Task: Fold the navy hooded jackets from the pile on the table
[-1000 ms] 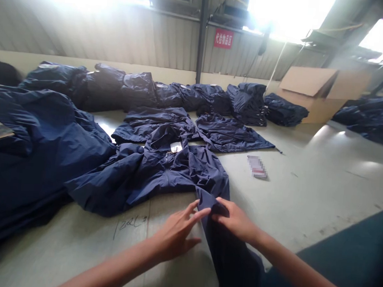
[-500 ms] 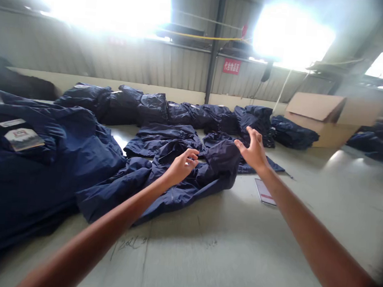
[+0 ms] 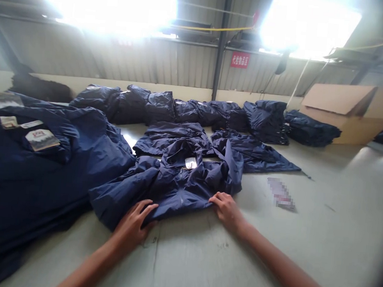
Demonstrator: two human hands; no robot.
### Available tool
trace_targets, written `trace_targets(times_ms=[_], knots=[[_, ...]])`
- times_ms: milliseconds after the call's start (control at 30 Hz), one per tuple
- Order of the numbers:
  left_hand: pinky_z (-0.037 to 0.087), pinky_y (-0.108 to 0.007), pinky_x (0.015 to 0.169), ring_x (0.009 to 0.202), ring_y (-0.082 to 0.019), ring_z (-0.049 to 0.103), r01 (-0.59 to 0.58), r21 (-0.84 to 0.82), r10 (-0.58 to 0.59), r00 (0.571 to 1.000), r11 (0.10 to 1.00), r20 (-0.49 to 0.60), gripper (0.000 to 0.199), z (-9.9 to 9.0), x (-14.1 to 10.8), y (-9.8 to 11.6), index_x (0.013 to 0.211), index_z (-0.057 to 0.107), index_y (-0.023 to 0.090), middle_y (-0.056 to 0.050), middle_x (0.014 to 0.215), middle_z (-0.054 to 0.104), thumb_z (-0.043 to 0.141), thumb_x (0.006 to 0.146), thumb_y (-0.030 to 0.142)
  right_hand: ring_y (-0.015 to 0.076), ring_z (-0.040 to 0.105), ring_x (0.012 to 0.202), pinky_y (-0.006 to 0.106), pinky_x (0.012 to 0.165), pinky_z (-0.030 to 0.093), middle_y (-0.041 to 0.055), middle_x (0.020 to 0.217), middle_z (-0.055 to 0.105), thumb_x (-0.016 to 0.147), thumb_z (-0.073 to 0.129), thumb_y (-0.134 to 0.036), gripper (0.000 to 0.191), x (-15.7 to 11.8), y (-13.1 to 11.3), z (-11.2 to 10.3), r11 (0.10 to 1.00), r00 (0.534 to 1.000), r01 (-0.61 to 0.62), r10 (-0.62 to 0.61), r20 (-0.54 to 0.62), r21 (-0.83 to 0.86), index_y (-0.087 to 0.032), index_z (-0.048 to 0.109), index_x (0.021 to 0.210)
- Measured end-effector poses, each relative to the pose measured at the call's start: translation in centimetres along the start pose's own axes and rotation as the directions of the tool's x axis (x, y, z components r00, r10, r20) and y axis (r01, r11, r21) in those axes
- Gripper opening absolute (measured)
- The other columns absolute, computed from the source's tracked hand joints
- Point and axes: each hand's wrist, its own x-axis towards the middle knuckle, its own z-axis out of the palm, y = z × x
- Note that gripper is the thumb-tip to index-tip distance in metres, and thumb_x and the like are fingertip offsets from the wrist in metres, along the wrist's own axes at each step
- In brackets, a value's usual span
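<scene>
A navy jacket (image 3: 171, 186) lies spread on the pale table (image 3: 195, 267), with its collar towards the far side and a white tag (image 3: 191, 162) at the neck. At its near left edge rests my left hand (image 3: 135, 221), fingers apart on the fabric, with the thumb lower down. My right hand (image 3: 227, 210) pinches the near right edge of the jacket between thumb and fingers. To the left lies a larger pile of navy garments (image 3: 91, 153) with a printed hang tag (image 3: 42, 139) on top.
Two more navy garments, one on the left (image 3: 175, 138) and one on the right (image 3: 260, 153), lie behind the jacket. Several folded stacks (image 3: 161, 107) line the wall. An open cardboard box (image 3: 352, 125) stands at the back right. A flat, pixelated item (image 3: 280, 192) lies on the right.
Both hands have come down and nearer to the jacket's near edge, and the right one has closed on it. The hood or collar part now lies back, showing the white tag. The view has shifted slightly.
</scene>
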Motion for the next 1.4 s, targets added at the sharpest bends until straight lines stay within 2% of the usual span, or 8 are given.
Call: trace_targets(times_ms=[133,267,467,567,767,1000,1167,1400], knots=[[0.058,-0.045,0.099,0.114,-0.031,0.074,0.05,0.041,-0.054,0.994,0.998,0.092,0.041,-1.5,0.6,-0.4,0.13,0.074,0.032,-0.008,0.125,0.077,0.044,0.103,0.025,0.0238,0.067,0.098,0.037,0.091,0.05,0.0059,0.105,0.072,0.093,0.053,-0.004,0.034,0.6,0.4,-2.5,0.999,0.995,0.039,-0.04,0.088,0.017,-0.023,0.074,0.112],[0.058,-0.037,0.087,0.103,-0.03,0.077,-0.034,0.126,0.01,0.982,0.992,0.188,0.035,-8.1,7.0,-0.5,0.128,0.075,0.03,-0.008,0.112,0.081,0.049,0.104,0.032,0.0207,0.069,0.098,0.032,0.09,0.051,0.0039,0.105,0.074,0.096,0.058,-0.013,0.024,5.1,1.9,-8.0,0.987,0.989,0.102,-0.113,0.091,0.12,-0.023,0.074,0.109],[0.043,-0.046,0.109,0.122,-0.028,0.063,-0.062,0.416,0.162,0.964,0.907,-0.209,0.031,-17.5,19.3,3.0,0.129,0.07,0.01,-0.012,0.124,0.069,0.052,0.104,0.015,0.0329,0.06,0.122,0.051,0.106,0.045,0.0183,0.128,0.067,0.101,0.05,-0.015,0.036,15.4,-0.4,-13.6,0.95,0.845,-0.254,0.126,-0.519,-0.184,-0.02,0.068,0.132],[0.047,-0.044,0.103,0.114,-0.03,0.067,-0.054,0.39,0.154,0.961,0.919,-0.23,0.025,-15.9,19.8,5.7,0.122,0.072,0.017,-0.014,0.115,0.072,0.057,0.101,0.018,0.0297,0.067,0.112,0.041,0.097,0.051,0.0157,0.122,0.071,0.104,0.051,-0.023,0.034,15.8,-3.0,-10.3,0.971,0.91,-0.178,0.102,-0.402,-0.157,-0.022,0.065,0.135],[0.054,-0.052,0.101,0.112,-0.04,0.073,-0.049,0.191,0.012,0.982,0.98,0.188,0.047,-3.0,13.0,3.5,0.128,0.072,0.022,-0.017,0.121,0.075,0.078,0.086,0.042,0.0309,0.063,0.133,0.045,0.11,0.049,0.0141,0.141,0.069,0.101,0.06,-0.028,0.038,10.6,-2.0,2.2,0.993,0.997,-0.059,0.064,0.05,-0.1,-0.023,0.066,0.139],[0.046,-0.049,0.122,0.139,-0.031,0.061,0.046,-0.111,-0.058,0.993,0.993,-0.107,0.048,5.2,11.7,-1.7,0.143,0.061,0.028,-0.009,0.145,0.066,0.044,0.099,0.02,0.0295,0.062,0.131,0.046,0.112,0.05,0.0046,0.138,0.069,0.101,0.052,-0.019,0.037,9.8,-0.3,4.8,0.99,0.988,-0.134,0.129,-0.088,-0.053,-0.034,0.066,0.131],[0.053,-0.044,0.113,0.12,-0.027,0.071,0.007,-0.151,-0.024,0.994,0.988,-0.11,0.05,3.4,11.6,-0.8,0.121,0.072,0.031,-0.005,0.12,0.075,0.036,0.095,0.008,0.0278,0.069,0.111,0.043,0.101,0.052,0.0041,0.112,0.075,0.102,0.046,-0.014,0.033,9.4,-1.0,3.2,0.991,0.985,-0.127,0.12,-0.121,-0.049,-0.031,0.071,0.113],[0.055,-0.037,0.099,0.114,-0.027,0.072,-0.082,0.045,0.088,0.985,0.996,-0.149,0.043,-8.9,16.1,0.9,0.127,0.07,0.026,-0.008,0.127,0.075,0.042,0.099,0.011,0.0243,0.067,0.108,0.038,0.1,0.048,0.0068,0.114,0.074,0.104,0.05,-0.018,0.025,14.6,-0.9,-4.5,0.998,0.92,-0.059,0.068,-0.386,0.037,-0.024,0.071,0.116]])
